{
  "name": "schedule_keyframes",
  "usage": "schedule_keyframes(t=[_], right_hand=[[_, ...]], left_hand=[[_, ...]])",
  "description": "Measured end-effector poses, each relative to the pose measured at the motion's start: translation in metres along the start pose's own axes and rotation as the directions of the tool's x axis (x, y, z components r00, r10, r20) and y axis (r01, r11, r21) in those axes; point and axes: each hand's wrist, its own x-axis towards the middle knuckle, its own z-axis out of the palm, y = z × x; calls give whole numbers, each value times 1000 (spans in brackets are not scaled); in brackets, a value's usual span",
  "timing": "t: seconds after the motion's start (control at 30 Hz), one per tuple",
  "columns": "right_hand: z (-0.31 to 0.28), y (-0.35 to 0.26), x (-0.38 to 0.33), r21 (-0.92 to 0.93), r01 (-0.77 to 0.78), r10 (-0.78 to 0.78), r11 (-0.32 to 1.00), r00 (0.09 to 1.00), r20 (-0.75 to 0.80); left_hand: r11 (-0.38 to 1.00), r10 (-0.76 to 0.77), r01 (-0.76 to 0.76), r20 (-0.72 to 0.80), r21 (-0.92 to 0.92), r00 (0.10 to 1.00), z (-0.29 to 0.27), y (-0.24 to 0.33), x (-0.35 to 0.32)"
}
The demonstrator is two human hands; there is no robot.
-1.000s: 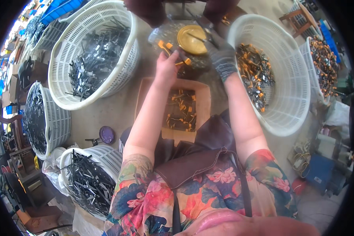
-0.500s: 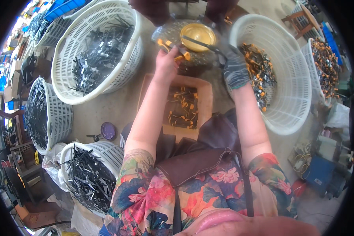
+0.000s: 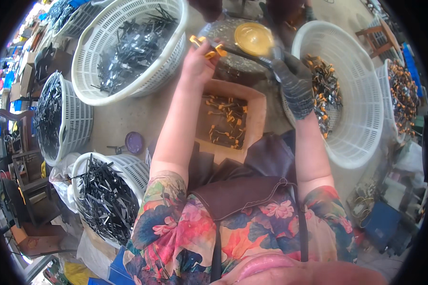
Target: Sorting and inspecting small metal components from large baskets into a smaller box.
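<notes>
My bare left hand (image 3: 198, 65) is closed around small orange-ended pieces (image 3: 216, 51), held up beyond the cardboard box. In a grey knit glove, my right hand (image 3: 296, 85) grips a long dark flat tool (image 3: 248, 56). Its far end reaches across to the orange-ended pieces; whether it touches them I cannot tell. Just beyond the tool, a yellow bowl (image 3: 255, 40) rests on a speckled round surface (image 3: 229, 62). Several dark pieces with orange ends (image 3: 229, 114) lie inside the open cardboard box (image 3: 256, 116) between my forearms.
To the left stand white plastic baskets (image 3: 83, 90) of dark metal parts. At right, a large white basket (image 3: 361, 95) holds orange-and-dark pieces, with another full basket (image 3: 390, 90) behind. A purple lid (image 3: 134, 142) lies on the floor. Another person's dark-clothed legs (image 3: 207, 9) show ahead.
The dark tool's tip has moved from over the yellow bowl to the orange-ended pieces at my left hand. The whole view has shifted slightly.
</notes>
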Motion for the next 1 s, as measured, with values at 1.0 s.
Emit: schedule_keyframes(t=[1.0], right_hand=[[-9, 56, 42, -302, 368, -387, 880, 922, -6]], left_hand=[[929, 125, -62, -151, 365, 980, 34, -28, -45]])
